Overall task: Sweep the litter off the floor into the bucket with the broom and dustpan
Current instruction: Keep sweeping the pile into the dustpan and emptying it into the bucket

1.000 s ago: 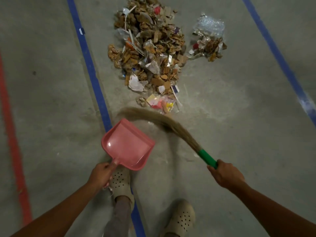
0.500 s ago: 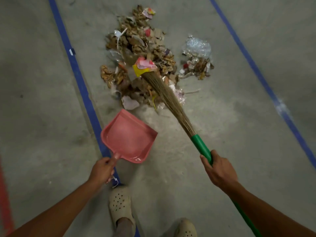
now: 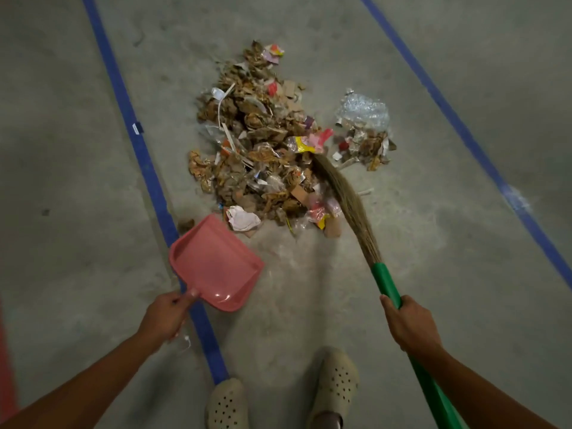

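A red strip (image 3: 6, 351) runs along the far left edge of the grey concrete floor (image 3: 62, 181). Further right a blue tape line (image 3: 139, 144) crosses the floor from the top down towards the feet.

The left hand (image 3: 167, 317) is curled round the short handle of a pink dustpan (image 3: 213, 261) and holds it low over the blue line. The pan is bare inside. Its open lip points up and to the right at the litter, just beside a crumpled white paper (image 3: 244, 219) at the near edge of the heap. Whether the lip touches the floor cannot be told.

The litter pile (image 3: 257, 150) lies in the middle, between the two tape lines: brown card scraps, torn paper, clear film and a few red and yellow wrappers.

Two pale perforated clogs (image 3: 227, 404) stand at the bottom, the left one touching the blue line.

The broom (image 3: 385, 281) slants from lower right up to the pile. Its straw bristles (image 3: 348, 205) lie along the right flank of the heap, the tip against a yellow and pink wrapper (image 3: 309, 143). The right hand (image 3: 411, 323) grips the green handle just below the bristles.

A smaller heap (image 3: 365, 131), topped with bubble wrap, lies just right of the bristle tip. A second blue line (image 3: 458, 125) runs along the right.
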The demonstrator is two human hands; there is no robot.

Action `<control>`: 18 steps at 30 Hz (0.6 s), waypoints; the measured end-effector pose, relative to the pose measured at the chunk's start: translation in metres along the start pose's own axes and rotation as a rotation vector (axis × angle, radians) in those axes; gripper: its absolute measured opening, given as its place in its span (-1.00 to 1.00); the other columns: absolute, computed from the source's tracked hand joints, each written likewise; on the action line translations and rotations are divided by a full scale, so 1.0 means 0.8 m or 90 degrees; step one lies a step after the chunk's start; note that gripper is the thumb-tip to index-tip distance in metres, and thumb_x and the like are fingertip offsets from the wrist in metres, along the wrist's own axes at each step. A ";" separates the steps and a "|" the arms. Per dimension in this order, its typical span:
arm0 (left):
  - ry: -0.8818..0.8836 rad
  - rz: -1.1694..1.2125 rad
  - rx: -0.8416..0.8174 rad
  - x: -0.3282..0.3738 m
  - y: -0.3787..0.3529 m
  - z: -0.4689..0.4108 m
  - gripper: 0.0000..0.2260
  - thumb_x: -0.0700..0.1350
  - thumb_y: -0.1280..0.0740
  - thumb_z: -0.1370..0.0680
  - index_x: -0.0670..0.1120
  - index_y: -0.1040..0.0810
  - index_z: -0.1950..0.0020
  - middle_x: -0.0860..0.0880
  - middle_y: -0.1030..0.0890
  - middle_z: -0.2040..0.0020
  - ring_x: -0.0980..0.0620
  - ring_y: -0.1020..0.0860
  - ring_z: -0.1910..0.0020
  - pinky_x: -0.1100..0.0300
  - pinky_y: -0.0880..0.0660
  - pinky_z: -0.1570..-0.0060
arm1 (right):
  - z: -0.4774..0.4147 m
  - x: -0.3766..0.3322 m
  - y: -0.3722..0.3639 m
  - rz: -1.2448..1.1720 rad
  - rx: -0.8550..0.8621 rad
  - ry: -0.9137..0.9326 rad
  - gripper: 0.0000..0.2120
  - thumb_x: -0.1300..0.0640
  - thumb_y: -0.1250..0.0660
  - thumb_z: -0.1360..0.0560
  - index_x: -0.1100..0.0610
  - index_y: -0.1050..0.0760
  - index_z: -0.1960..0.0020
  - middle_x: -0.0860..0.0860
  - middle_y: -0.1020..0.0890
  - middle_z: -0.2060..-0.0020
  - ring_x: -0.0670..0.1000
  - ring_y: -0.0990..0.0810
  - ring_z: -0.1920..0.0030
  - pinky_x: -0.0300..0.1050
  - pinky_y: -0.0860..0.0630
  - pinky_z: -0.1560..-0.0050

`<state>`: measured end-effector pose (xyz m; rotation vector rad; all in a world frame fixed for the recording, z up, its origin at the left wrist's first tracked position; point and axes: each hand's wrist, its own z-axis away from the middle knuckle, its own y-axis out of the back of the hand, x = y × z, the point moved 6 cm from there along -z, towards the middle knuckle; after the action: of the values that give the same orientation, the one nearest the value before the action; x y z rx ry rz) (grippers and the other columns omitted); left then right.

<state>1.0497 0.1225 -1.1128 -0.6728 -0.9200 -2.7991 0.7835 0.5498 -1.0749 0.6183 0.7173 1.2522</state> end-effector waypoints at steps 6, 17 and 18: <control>0.050 -0.024 0.061 -0.038 0.015 -0.054 -0.46 0.26 -0.36 -0.54 -0.19 -0.49 0.34 -0.14 -0.51 0.55 -0.04 -0.44 0.61 0.17 -0.39 0.43 | -0.087 -0.009 -0.013 -0.003 -0.005 -0.014 -0.54 -0.23 -0.14 -0.64 0.19 -0.46 -0.02 0.12 -0.60 0.27 0.11 -0.63 0.34 0.01 -0.66 0.27; -0.041 -0.120 -0.058 0.021 -0.034 -0.194 -0.40 0.35 -0.29 -0.50 -0.20 -0.48 0.34 -0.12 -0.48 0.52 -0.03 -0.43 0.56 0.20 -0.35 0.48 | -0.170 -0.076 -0.121 -0.011 -0.055 0.066 -0.52 -0.28 -0.12 -0.62 0.15 -0.46 -0.04 0.11 -0.59 0.22 0.14 -0.64 0.25 0.15 -0.68 0.15; -0.049 -0.122 -0.061 0.029 -0.043 -0.198 -0.40 0.35 -0.28 -0.50 -0.21 -0.50 0.33 -0.12 -0.49 0.51 -0.03 -0.44 0.56 0.21 -0.36 0.50 | -0.167 -0.078 -0.131 -0.007 -0.060 0.075 -0.52 -0.28 -0.11 -0.62 0.14 -0.46 -0.04 0.11 -0.59 0.22 0.14 -0.64 0.26 0.14 -0.68 0.16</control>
<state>0.9612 0.0574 -1.2342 -0.7472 -0.9132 -3.0230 0.7359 0.4706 -1.2306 0.4659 0.7527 1.3128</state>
